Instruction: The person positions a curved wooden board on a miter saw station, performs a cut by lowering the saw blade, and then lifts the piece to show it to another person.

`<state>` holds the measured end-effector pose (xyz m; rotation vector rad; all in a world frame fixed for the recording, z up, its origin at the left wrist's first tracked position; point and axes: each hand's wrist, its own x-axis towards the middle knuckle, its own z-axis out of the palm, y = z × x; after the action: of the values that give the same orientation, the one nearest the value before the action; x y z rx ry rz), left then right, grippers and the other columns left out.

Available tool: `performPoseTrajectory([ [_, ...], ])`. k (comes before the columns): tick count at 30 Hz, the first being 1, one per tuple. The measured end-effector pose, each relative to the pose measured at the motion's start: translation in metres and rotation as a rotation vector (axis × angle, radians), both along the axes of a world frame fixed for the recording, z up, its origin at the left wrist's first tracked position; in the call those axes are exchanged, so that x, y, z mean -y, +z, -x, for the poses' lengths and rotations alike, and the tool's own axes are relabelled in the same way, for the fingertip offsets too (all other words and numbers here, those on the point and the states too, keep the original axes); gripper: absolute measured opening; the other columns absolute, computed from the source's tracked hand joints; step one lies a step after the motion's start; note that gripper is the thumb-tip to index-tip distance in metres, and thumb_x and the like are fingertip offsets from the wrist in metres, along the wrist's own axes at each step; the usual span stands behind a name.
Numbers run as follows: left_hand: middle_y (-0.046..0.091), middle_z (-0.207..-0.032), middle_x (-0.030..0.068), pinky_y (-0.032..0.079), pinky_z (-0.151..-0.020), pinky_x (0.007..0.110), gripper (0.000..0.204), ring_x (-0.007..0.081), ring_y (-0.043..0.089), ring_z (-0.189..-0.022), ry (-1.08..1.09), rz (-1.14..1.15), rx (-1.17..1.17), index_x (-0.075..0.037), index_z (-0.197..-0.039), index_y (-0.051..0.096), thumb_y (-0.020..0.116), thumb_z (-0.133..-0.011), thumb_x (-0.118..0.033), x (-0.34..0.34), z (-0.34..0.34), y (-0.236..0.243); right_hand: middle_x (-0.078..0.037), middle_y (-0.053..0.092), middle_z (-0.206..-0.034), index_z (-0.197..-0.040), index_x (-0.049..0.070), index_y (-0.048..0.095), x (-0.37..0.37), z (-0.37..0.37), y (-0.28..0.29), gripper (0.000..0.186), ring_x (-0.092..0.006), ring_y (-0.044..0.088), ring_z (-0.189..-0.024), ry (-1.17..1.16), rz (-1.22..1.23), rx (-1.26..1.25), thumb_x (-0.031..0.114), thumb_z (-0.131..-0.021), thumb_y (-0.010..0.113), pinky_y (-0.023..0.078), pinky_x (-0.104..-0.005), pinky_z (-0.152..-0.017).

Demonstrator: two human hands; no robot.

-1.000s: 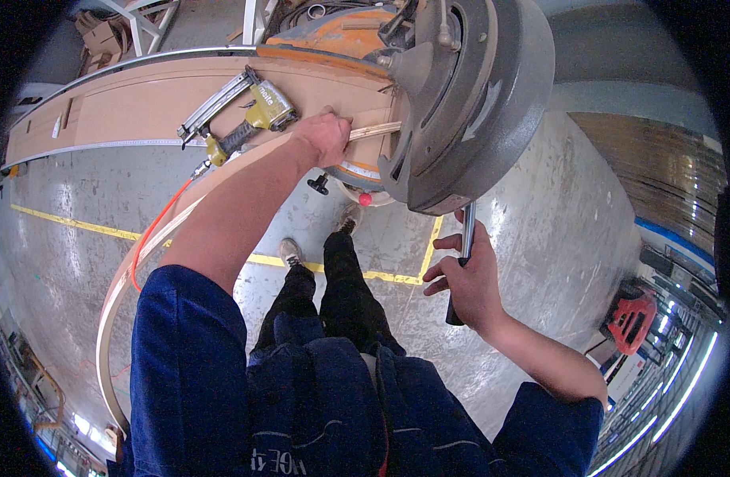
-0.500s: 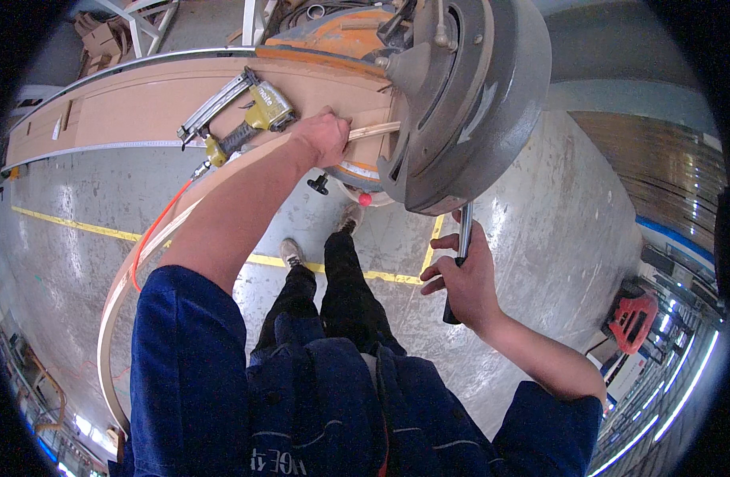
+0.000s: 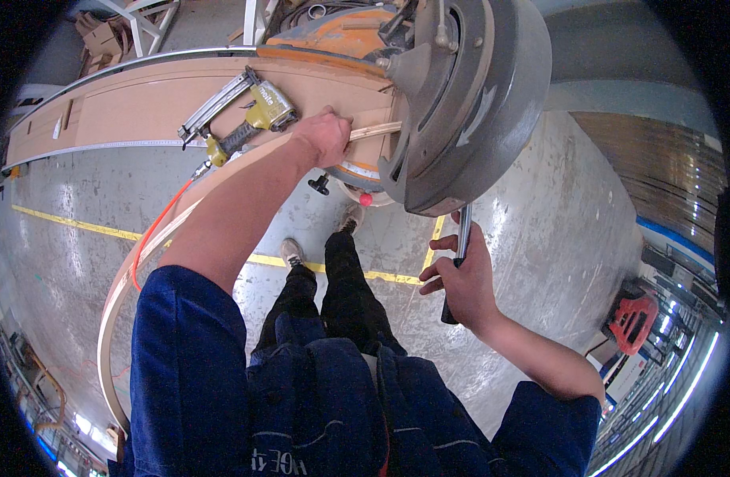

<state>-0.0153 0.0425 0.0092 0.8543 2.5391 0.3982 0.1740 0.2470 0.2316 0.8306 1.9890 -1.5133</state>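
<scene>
Blue cloth (image 3: 186, 350) covers your chest and the tops of your arms. Your right hand (image 3: 470, 274) is closed loosely on a shiny handle (image 3: 464, 230) with a black grip, and some fingers stick out. Your left hand (image 3: 327, 137) is curled tight around a long wood strip (image 3: 377, 129). One end of the strip goes in under the big gray machine (image 3: 476, 119), and the rest bends down past your left arm.

Just beside that hand, a green and silver nail gun (image 3: 269, 107) lies on the long tan tabletop (image 3: 158, 95), with an orange hose (image 3: 152, 226) on its end. Near the front edge are a black knob (image 3: 319, 184) and a red knob (image 3: 365, 199).

Your shoes (image 3: 292, 253) stand on a shiny gray floor (image 3: 540, 238) with yellow lines (image 3: 393, 277). Far to your right are a red thing (image 3: 631, 319) and a big brown stack (image 3: 659, 159). Behind the tabletop is a white metal frame (image 3: 255, 20), and off to its left are brown boxes (image 3: 101, 40). You cannot tell what is in them.
</scene>
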Motion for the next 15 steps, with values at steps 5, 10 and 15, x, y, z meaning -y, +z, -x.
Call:
performPoseTrajectory([
  [5,0.071,-0.096,0.0184,0.054,-0.091,0.048,0.033,0.039,0.061,-0.104,0.0,0.0,-0.005,-0.006,-0.115,0.062,0.061,-0.09,-0.027,0.0006,0.0004,-0.0026,-0.022,0.054,-0.114,-0.151,0.004,0.018,0.0002,-0.001,-0.0006,0.07,-0.024,0.07,-0.072,0.008,-0.005,0.0,-0.009,-0.088,0.046,0.063,-0.0354,-0.057],
  [10,0.071,-0.096,0.0181,0.054,-0.091,0.047,0.036,0.0386,0.061,-0.103,-0.014,-0.003,-0.01,-0.004,-0.118,0.061,0.061,-0.089,-0.026,-0.0001,0.0009,-0.0057,-0.022,0.054,-0.114,-0.151,0.004,0.018,0.0004,-0.0013,-0.0023,0.07,-0.0237,0.07,-0.072,0.012,-0.001,-0.004,-0.009,-0.088,0.046,0.063,-0.0349,-0.058],
  [15,0.071,-0.094,0.0194,0.053,-0.091,0.048,0.038,0.0393,0.062,-0.101,-0.002,-0.026,-0.009,-0.002,-0.118,0.061,0.062,-0.087,-0.025,0.0004,0.0009,-0.0074,-0.021,0.053,-0.114,-0.151,0.005,0.018,0.0002,-0.0023,-0.0047,0.071,-0.0235,0.069,-0.072,0.01,0.0,-0.005,-0.009,-0.088,0.046,0.063,-0.0356,-0.058],
])
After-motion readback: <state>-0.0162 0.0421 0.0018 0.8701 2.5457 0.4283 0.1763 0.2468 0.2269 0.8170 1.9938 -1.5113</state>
